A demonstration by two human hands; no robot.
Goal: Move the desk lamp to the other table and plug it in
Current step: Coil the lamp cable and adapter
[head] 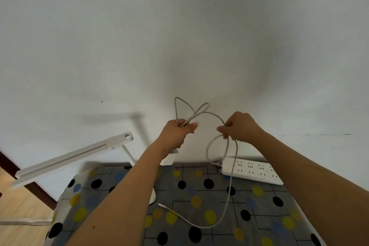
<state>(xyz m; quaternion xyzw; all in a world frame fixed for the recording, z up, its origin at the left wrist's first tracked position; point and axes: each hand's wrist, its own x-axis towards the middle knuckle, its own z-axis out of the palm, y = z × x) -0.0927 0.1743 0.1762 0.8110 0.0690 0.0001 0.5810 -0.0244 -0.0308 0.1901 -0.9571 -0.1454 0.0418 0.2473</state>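
A white desk lamp (67, 159) stands on the left of the patterned table (259, 205), its long head reaching out past the table's left edge. Most of its round base (152, 195) is behind my left forearm. My left hand (178, 131) grips loops of the grey cable (225, 217) above the table, and a white adapter block (168, 158) hangs just below that hand. My right hand (238, 127) pinches another loop of the same cable. The cable drops onto the table and its small plug end (159, 204) lies free near the lamp base.
A white power strip (253, 170) with several sockets lies at the table's back right, against the white wall. Wooden floor and a dark baseboard (24, 177) show at the lower left.
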